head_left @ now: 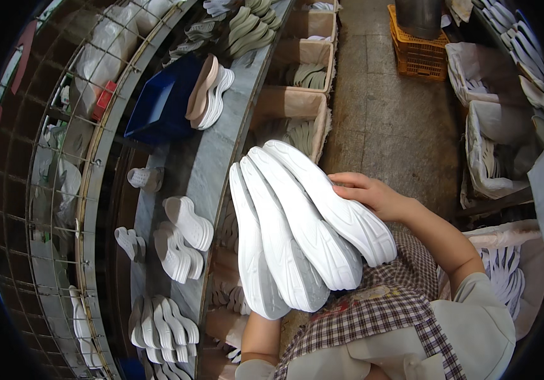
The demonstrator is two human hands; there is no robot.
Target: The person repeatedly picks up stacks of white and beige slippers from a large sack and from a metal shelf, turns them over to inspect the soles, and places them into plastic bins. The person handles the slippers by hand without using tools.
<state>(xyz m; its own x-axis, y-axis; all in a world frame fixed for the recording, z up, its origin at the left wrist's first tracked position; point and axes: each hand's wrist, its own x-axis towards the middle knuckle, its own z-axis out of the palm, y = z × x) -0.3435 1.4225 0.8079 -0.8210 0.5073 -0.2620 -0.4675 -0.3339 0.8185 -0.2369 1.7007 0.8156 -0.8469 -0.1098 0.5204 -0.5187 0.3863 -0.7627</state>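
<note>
Several white shoe soles (303,215) are fanned out side by side in front of my body, their long shapes tilted toward me. My right hand (373,194) grips the outer edge of the rightmost sole, its fingers bent round the rim. From below, my left forearm (262,339) runs up behind the soles. The soles hide my left hand and its fingers. To the left, a grey bench (212,152) carries groups of white soles (164,326). Farther up the bench, a beige sole and white soles (212,95) lean by a blue bin (164,98).
Lined bins (291,95) with soles stand along the bench's right side. More lined bins (500,145) and a rack of soles (518,44) line the right. An orange crate (417,54) bearing a dark container stands at the aisle's far end. Wire mesh (50,183) borders the left.
</note>
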